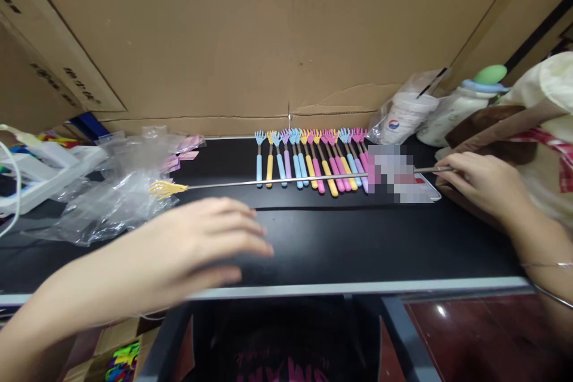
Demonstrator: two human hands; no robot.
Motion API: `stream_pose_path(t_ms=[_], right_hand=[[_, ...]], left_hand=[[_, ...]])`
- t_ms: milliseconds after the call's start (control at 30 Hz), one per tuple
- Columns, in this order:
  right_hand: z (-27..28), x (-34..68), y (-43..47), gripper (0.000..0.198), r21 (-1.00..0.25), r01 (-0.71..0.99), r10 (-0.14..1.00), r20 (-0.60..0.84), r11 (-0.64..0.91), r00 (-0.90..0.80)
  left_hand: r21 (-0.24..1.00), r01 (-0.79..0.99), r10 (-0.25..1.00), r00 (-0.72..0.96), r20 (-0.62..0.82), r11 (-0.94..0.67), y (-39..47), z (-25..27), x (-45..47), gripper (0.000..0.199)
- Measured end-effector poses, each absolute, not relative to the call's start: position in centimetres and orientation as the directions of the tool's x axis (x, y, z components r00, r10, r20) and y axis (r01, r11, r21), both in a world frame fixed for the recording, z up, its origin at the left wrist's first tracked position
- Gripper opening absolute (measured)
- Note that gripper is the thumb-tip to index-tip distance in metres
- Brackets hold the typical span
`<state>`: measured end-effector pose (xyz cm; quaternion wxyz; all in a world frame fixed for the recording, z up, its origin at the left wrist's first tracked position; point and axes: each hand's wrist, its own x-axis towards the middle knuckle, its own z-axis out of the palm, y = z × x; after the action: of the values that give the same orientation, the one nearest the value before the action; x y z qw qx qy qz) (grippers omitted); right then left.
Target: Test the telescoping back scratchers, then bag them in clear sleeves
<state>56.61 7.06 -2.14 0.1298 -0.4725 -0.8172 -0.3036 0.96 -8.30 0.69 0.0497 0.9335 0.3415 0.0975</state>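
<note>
Extended back scratcher (242,183), right hand (481,184) at its end.
Pinched there, seemingly to steady its length; left hand (219,239) empty, fingers loose; shorter scratchers (332,186) beyond it, aligned likely for easy reach.

One back scratcher (277,181): yellow claw head (166,190) is pointing left; slim metal shaft (228,184) is crossing a row of shorter multicoloured scratchers (316,168).

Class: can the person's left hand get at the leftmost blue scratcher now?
Probably yes: the left hand looks empty and close by; the long metal rod crosses only the lower handle of the leftmost blue scratcher, leaving its claw uncovered.
</note>
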Motion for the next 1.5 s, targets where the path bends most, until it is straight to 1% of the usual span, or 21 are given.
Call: stream_pose_path(t_ms=[33,100,133,200,267,333,400,467,533,633,733,833,900,967,1067,1133,1233,1300,1367,1500], right_hand=[[-2.1,56.6,7.1,0.033,0.372,0.851,0.692,0.500,0.371,-0.521],[-2.1,56.7,7.0,0.033,0.362,0.853,0.692,0.502,0.377,-0.519],[-2.1,56.7,7.0,0.033,0.353,0.856,0.696,0.501,0.378,-0.514],[-2.1,56.8,7.0,0.032,0.335,0.860,0.708,0.490,0.385,-0.508],[-2.0,56.8,7.1,0.031,0.323,0.862,0.722,0.475,0.390,-0.504],[-2.0,56.8,7.1,0.031,0.317,0.865,0.733,0.462,0.389,-0.499],[-1.9,56.6,7.0,0.031,0.309,0.872,0.744,0.458,0.380,-0.486],[-1.7,56.5,7.0,0.031,0.301,0.880,0.755,0.455,0.368,-0.472],[-1.6,56.4,6.9,0.032,0.304,0.886,0.762,0.458,0.350,-0.458],[-1.4,56.4,6.9,0.032,0.317,0.890,0.763,0.466,0.327,-0.447],[-1.4,56.4,6.8,0.032,0.318,0.897,0.778,0.459,0.306,-0.428],[-1.4,56.3,6.8,0.032,0.330,0.906,0.806,0.440,0.265,-0.396],[-1.4,56.2,6.7,0.032,0.347,0.908,0.817,0.435,0.237,-0.379],[-1.4,56.1,6.6,0.032,0.359,0.906,0.821,0.432,0.223,-0.373],[-1.3,55.8,6.5,0.033,0.360,0.910,0.821,0.442,0.206,-0.361],[-1.3,55.8,6.4,0.033,0.349,0.920,0.831,0.447,0.180,-0.332],[-1.2,55.7,6.4,0.034,0.315,0.944,0.873,0.429,0.095,-0.230],[-1.2,55.5,6.4,0.035,0.299,0.954,0.903,0.403,0.024,-0.149],[-1.1,55.2,6.3,0.038,0.301,0.953,0.920,0.384,-0.047,-0.076],[-0.8,54.4,5.9,0.047,0.332,0.921,0.918,0.391,-0.203,0.062]], left_hand=[[0.135,0.661,0.674,0.730,0.113,-0.738,-6.2,1.9,1.5,0.031],[0.114,0.732,0.739,0.652,0.173,-0.672,-3.1,3.5,1.6,0.033],[0.136,0.764,0.775,0.613,0.152,-0.631,-2.1,3.7,1.2,0.035],[0.204,0.816,0.838,0.544,0.045,-0.540,-1.0,3.2,0.2,0.040],[0.273,0.846,0.873,0.485,-0.038,-0.458,-0.6,2.3,-0.9,0.044],[0.333,0.850,0.891,0.450,-0.058,-0.408,-0.4,1.4,-1.6,0.046],[0.348,0.857,0.902,0.427,-0.066,-0.381,0.1,0.9,-2.0,0.045],[0.291,0.890,0.920,0.386,-0.074,-0.350,0.6,0.7,-2.5,0.040],[0.191,0.932,0.944,0.324,-0.063,-0.307,1.1,0.7,-3.1,0.037],[0.091,0.957,0.961,0.276,0.004,-0.275,1.3,0.5,-4.1,0.040],[-0.005,0.955,0.946,0.295,0.137,-0.297,1.1,0.3,-4.6,0.043],[-0.185,0.930,0.895,0.359,0.263,-0.319,0.8,0.1,-4.5,0.051],[-0.301,0.900,0.859,0.406,0.312,-0.316,0.8,0.0,-4.4,0.056],[-0.367,0.881,0.834,0.429,0.348,-0.299,0.8,-0.1,-4.3,0.056],[-0.396,0.870,0.815,0.445,0.371,-0.294,0.8,-0.1,-4.3,0.056],[-0.403,0.858,0.800,0.472,0.371,-0.320,0.6,0.0,-4.4,0.057],[-0.403,0.855,0.782,0.483,0.393,-0.326,0.3,0.1,-4.4,0.061],[-0.392,0.871,0.787,0.455,0.417,-0.296,0.2,-0.1,-4.4,0.061],[-0.368,0.891,0.812,0.414,0.411,-0.268,0.3,-0.4,-4.5,0.057],[-0.311,0.930,0.902,0.296,0.315,-0.196,0.6,-0.6,-4.7,0.044]])
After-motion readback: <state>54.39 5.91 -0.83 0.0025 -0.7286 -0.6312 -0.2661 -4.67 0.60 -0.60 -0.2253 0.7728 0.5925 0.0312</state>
